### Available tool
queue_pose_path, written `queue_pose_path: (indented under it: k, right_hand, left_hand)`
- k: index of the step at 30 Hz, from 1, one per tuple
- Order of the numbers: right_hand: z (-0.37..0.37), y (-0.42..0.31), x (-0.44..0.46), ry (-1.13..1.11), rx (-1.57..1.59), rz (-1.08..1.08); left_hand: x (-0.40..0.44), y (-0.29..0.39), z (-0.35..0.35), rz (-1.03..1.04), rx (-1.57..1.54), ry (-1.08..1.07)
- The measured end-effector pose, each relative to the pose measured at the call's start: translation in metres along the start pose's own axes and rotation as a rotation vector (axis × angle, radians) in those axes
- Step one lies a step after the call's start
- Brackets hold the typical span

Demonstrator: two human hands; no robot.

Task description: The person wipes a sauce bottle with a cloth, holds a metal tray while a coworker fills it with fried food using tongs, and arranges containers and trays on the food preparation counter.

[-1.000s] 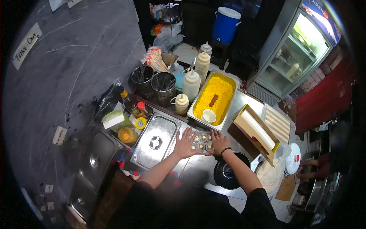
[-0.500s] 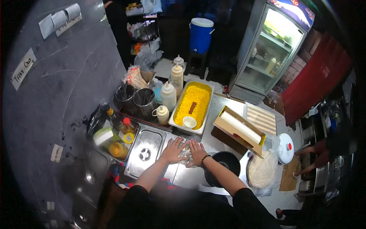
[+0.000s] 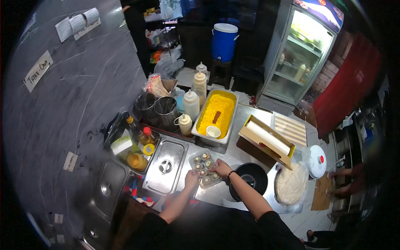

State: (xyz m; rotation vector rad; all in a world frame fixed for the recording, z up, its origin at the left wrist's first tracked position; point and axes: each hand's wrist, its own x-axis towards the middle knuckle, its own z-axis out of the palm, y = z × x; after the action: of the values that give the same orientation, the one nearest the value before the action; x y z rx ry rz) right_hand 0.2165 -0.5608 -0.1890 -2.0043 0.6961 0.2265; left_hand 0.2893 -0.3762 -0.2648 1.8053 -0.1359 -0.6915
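Note:
A clear plastic food container (image 3: 203,159) with several small round pieces in it lies on the steel counter in front of me. My left hand (image 3: 192,178) is at its lower left edge, fingers closed on the rim. On the opposite side, my right hand (image 3: 222,168) pinches the right edge, with a dark beaded bracelet at the wrist. A black round pan (image 3: 259,180) sits just right of the right forearm. Left of the container is a steel pan lid (image 3: 156,177) with a recessed handle.
A steel tray of yellow rice (image 3: 225,104) holds a small white cup (image 3: 213,132). Squeeze bottles (image 3: 191,106) stand to its left. An open box with a white roll (image 3: 266,135) and a bag of pale food (image 3: 291,185) are right. Another person's forearms (image 3: 348,179) show far right.
My hands have gone from lying flat and spread over the container to gripping its sides, uncovering the round pieces. The whole view has shifted slightly.

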Motion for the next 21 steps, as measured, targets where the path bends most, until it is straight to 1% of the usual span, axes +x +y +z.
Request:
queue_pose_path:
  k: [1, 3, 4, 5, 6, 7, 8, 9, 10, 11, 13, 14, 15, 16, 17, 18, 19, 20, 21]
  right_hand:
    - [-0.002, -0.004, -0.008, -0.013, -0.011, -0.006]
    - [-0.002, -0.012, -0.02, -0.041, 0.48, -0.021]
    - [-0.008, -0.033, -0.04, -0.041, 0.612, -0.004]
    - [-0.004, -0.039, -0.05, -0.061, 0.783, -0.018]
    - [-0.001, -0.045, -0.057, -0.055, 0.807, -0.016]
    - [0.002, -0.049, -0.061, -0.047, 0.83, -0.012]
    - [0.004, -0.053, -0.063, -0.05, 0.849, -0.001]
    - [0.005, -0.053, -0.062, -0.063, 0.839, -0.008]
    - [0.006, -0.053, -0.06, -0.069, 0.774, 0.048]
    - [0.006, -0.053, -0.058, -0.071, 0.71, 0.101]
    - [0.008, -0.05, -0.055, -0.055, 0.666, 0.09]
    - [0.009, -0.046, -0.052, 0.013, 0.641, 0.125]
    - [0.01, -0.04, -0.049, 0.084, 0.614, 0.162]
    - [0.012, -0.028, -0.042, 0.114, 0.525, 0.155]
    - [0.015, -0.016, -0.036, 0.12, 0.523, 0.152]
    - [0.019, -0.002, -0.03, 0.16, 0.543, 0.153]
    - [0.021, 0.009, -0.025, 0.2, 0.561, 0.151]
    - [0.027, 0.014, -0.021, 0.302, 0.488, 0.114]
    - [0.039, 0.054, -0.003, 0.317, 0.159, 0.031]
  left_hand:
    - [-0.013, 0.014, -0.001, -0.005, -0.01, 0.014]
    - [-0.034, 0.039, -0.009, -0.036, -0.289, 0.078]
    - [-0.039, 0.048, -0.016, -0.037, -0.297, 0.1]
    - [-0.042, 0.057, -0.022, -0.064, -0.303, 0.063]
    - [-0.042, 0.062, -0.028, -0.089, -0.309, 0.024]
    - [-0.038, 0.062, -0.03, -0.085, -0.318, 0.043]
    - [-0.035, 0.062, -0.03, -0.019, -0.212, 0.076]
    - [-0.031, 0.062, -0.031, 0.046, -0.105, 0.107]
    - [-0.031, 0.069, -0.035, 0.051, -0.112, 0.12]
    - [-0.028, 0.078, -0.04, 0.054, -0.003, 0.048]
    - [-0.02, 0.094, -0.05, 0.064, 0.221, -0.102]
    - [-0.008, 0.104, -0.062, 0.143, 0.44, -0.238]
    - [0.001, 0.113, -0.072, 0.283, 0.618, -0.284]
    - [0.019, 0.129, -0.075, 0.192, 0.553, -0.143]
    - [0.028, 0.164, -0.087, 0.272, 0.56, -0.049]
    - [0.028, 0.208, -0.098, 0.391, 0.514, 0.038]
    - [0.044, 0.238, -0.109, 0.57, 0.46, 0.107]
    - [0.068, 0.261, -0.118, 0.705, 0.52, 0.211]
    - [0.087, 0.288, -0.124, 0.8, 0.52, 0.311]
